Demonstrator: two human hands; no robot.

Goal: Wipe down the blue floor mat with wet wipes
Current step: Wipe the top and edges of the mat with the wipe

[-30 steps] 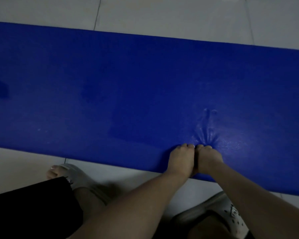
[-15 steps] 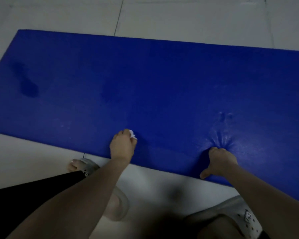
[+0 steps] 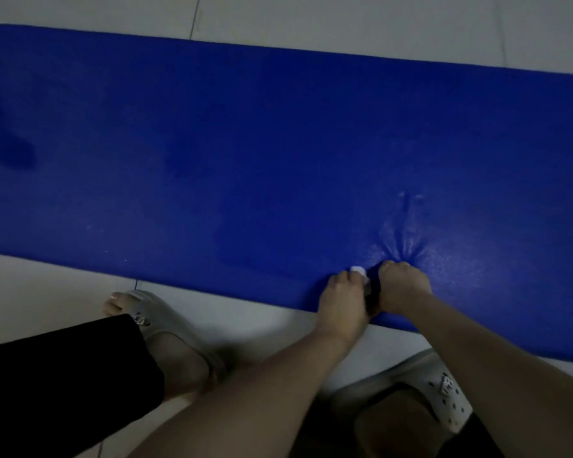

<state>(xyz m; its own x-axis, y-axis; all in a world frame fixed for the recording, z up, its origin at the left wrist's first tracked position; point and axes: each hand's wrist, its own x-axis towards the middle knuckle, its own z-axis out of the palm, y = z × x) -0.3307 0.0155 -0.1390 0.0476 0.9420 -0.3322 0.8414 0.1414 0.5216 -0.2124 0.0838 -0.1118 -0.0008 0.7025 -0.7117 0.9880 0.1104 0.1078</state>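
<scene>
- Two darker patches at the mat's left look damp, so some wiping seems done; how much remains I cannot tell.
- The mat lies flat on the floor, across the whole view.
- Left hand is at the near edge, right of centre, fingers curled round a white wipe.
- Right hand is just beside it, bent fingertips pressing the puckered mat; whether it grips the edge, I cannot tell.

Grey clogs on pale floor tiles
</scene>
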